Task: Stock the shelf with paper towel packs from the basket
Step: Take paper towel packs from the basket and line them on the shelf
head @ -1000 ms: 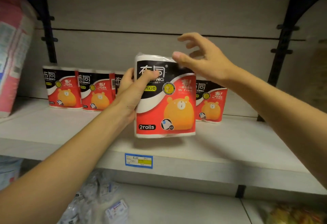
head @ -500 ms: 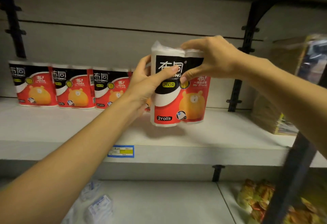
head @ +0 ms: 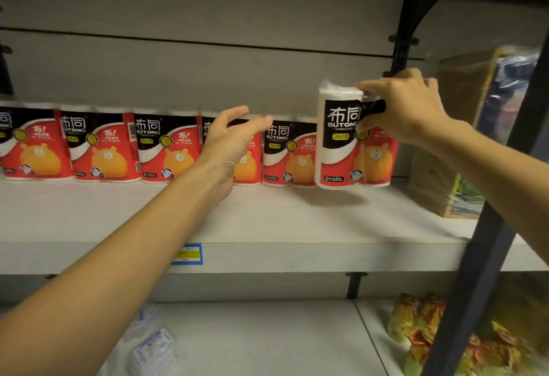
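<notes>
The right hand (head: pixel 407 108) pinches the top of a pack (head: pixel 353 138), thumb on its front and fingers curled over its upper edge, and holds it upright at the right end of a row of packs (head: pixel 166 147). The pack's base looks just above the shelf (head: pixel 267 227), with a shadow beneath it, though whether it touches the board cannot be told. Its left side overlaps the last pack of the row, and it sits slightly nearer than the row. The left hand (head: pixel 231 141) holds nothing; its fingers are loosely extended and it hangs in front of the fourth pack from the left, close to it, but contact cannot be told. The row stands along the far part of the shelf, near the back wall (head: pixel 208 72), the packs side by side and upright, running out of view at the left. In front of the row a broad bare strip of board reaches to the near edge, where a price tag (head: pixel 187 254) is fixed to the shelf's front face. To the right of the held pack there is a narrow gap, then a brown wrapped bundle (head: pixel 457 138) behind a dark post (head: pixel 487 257). A black bracket (head: pixel 401 46) climbs the back wall just behind the right hand. Below, a lower shelf (head: pixel 267 340) carries clear packets (head: pixel 151 346) at the left and yellow-green bags (head: pixel 421 325) at the right.
</notes>
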A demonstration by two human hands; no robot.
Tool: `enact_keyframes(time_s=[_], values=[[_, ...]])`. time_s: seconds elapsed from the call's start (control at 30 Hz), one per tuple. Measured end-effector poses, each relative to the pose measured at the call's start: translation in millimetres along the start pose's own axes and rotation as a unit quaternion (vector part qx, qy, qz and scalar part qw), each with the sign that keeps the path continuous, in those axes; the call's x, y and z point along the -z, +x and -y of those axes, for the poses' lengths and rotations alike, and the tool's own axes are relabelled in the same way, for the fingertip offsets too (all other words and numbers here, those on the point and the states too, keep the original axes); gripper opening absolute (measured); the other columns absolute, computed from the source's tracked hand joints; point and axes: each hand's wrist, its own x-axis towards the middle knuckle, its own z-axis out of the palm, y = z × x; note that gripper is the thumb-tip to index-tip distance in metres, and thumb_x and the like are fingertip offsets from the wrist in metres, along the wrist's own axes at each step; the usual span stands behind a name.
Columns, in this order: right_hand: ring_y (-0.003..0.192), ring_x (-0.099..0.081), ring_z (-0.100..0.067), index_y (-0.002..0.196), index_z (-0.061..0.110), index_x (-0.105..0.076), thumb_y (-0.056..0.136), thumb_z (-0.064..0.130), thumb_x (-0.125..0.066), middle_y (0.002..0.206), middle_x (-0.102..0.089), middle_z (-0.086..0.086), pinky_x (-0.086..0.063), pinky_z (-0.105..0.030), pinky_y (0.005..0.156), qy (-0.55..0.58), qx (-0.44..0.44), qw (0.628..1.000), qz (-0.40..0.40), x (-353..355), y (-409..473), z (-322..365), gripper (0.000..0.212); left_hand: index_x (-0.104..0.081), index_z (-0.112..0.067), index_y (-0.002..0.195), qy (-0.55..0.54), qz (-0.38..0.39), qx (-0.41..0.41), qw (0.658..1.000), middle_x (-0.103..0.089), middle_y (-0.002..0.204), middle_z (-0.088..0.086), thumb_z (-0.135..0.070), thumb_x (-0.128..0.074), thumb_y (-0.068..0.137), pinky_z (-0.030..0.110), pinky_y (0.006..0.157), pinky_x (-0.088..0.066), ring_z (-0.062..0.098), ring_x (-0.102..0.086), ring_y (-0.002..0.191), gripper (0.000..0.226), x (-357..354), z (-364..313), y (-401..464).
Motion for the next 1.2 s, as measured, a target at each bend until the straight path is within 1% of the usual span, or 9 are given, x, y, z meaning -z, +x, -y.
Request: enact_keyframes(time_s=[0.17, 0.3, 0.43, 0.53, 0.7, 0.77, 0.9, 1.07, 1.2], values=[[0.119, -0.038, -0.041, 0.128, 0.024, -0.055, 0.078, 0.034, -0.076, 0.131, -0.058, -0.007, -0.034, -0.047, 0.091, -0.008, -0.057, 0.998, 0.011, -33, 2, -20, 0.055, -0.06, -0.031, 0.114, 0.009, 0.001, 0.011, 1.0, -0.064, 0.12, -0.002, -0.032, -0.077, 0.08, 0.034, 0.098, -0.047, 0.014, -0.061, 0.112, 0.038, -4, 6, 4], [0.121, -0.038, -0.043, 0.132, 0.023, -0.052, 0.079, 0.031, -0.076, 0.132, -0.058, -0.009, -0.036, -0.05, 0.092, -0.007, -0.078, 0.996, 0.03, -61, 9, -31, 0.059, -0.061, -0.026, 0.119, 0.016, -0.001, 0.015, 1.0, -0.067, 0.115, -0.003, -0.03, -0.076, 0.082, 0.032, 0.096, -0.049, 0.012, -0.064, 0.107, 0.04, 0, 9, 7], [0.123, -0.038, -0.043, 0.137, 0.023, -0.049, 0.08, 0.028, -0.076, 0.136, -0.056, -0.01, -0.037, -0.051, 0.093, -0.001, -0.095, 0.995, 0.035, -86, 16, -41, 0.063, -0.062, -0.027, 0.11, 0.022, -0.013, 0.011, 1.0, -0.07, 0.115, 0.003, -0.027, -0.075, 0.083, 0.033, 0.094, -0.05, 0.014, -0.066, 0.102, 0.03, 10, 10, 13], [0.123, -0.039, -0.043, 0.137, 0.022, -0.049, 0.08, 0.027, -0.076, 0.136, -0.056, -0.01, -0.04, -0.051, 0.091, 0.011, -0.104, 0.994, 0.041, -101, 22, -44, 0.063, -0.062, -0.027, 0.107, 0.02, -0.023, 0.011, 0.999, -0.071, 0.116, 0.009, -0.025, -0.074, 0.084, 0.032, 0.091, -0.05, 0.018, -0.066, 0.106, 0.026, 17, 8, 17], [0.123, -0.04, -0.043, 0.134, 0.018, -0.052, 0.08, 0.023, -0.077, 0.133, -0.058, -0.011, -0.042, -0.048, 0.087, 0.037, -0.119, 0.991, 0.045, -117, 34, -37, 0.06, -0.062, -0.023, 0.112, 0.01, -0.038, 0.016, 0.999, -0.071, 0.116, 0.008, -0.023, -0.072, 0.086, 0.031, 0.089, -0.049, 0.02, -0.067, 0.108, 0.028, 28, 5, 19], [0.125, -0.038, -0.043, 0.134, 0.016, -0.053, 0.08, 0.02, -0.076, 0.132, -0.057, -0.012, -0.041, -0.05, 0.09, 0.049, -0.129, 0.99, 0.04, -123, 37, -36, 0.058, -0.062, -0.022, 0.116, 0.012, -0.047, 0.016, 0.999, -0.071, 0.116, 0.007, -0.023, -0.072, 0.086, 0.029, 0.086, -0.049, 0.016, -0.067, 0.104, 0.032, 34, 4, 19], [0.132, -0.031, -0.045, 0.133, 0.015, -0.053, 0.079, 0.018, -0.077, 0.135, -0.056, -0.014, -0.036, -0.056, 0.099, 0.054, -0.137, 0.989, 0.033, -134, 42, -38, 0.059, -0.062, -0.02, 0.119, 0.016, -0.059, 0.016, 0.998, -0.071, 0.115, 0.006, -0.023, -0.072, 0.085, 0.029, 0.086, -0.048, 0.018, -0.066, 0.108, 0.036, 44, 2, 19], [0.133, -0.028, -0.044, 0.126, 0.019, -0.056, 0.076, 0.031, -0.078, 0.132, -0.053, -0.011, -0.025, -0.059, 0.108, -0.041, -0.125, 0.99, 0.047, -132, 45, -35, 0.056, -0.063, -0.02, 0.118, 0.011, -0.065, 0.024, 0.998, -0.072, 0.113, 0.005, -0.021, -0.072, 0.085, 0.031, 0.09, -0.048, 0.019, -0.066, 0.11, 0.034, 47, 0, 14], [0.132, -0.026, -0.044, 0.136, 0.025, -0.044, 0.076, 0.028, -0.076, 0.141, -0.04, -0.012, -0.027, -0.061, 0.106, -0.078, -0.116, 0.989, 0.05, -131, 40, -21, 0.068, -0.065, -0.021, 0.11, 0.01, -0.055, 0.025, 0.998, -0.073, 0.111, 0.005, -0.02, -0.072, 0.085, 0.028, 0.081, -0.049, 0.02, -0.066, 0.111, 0.026, 43, -1, 7]])
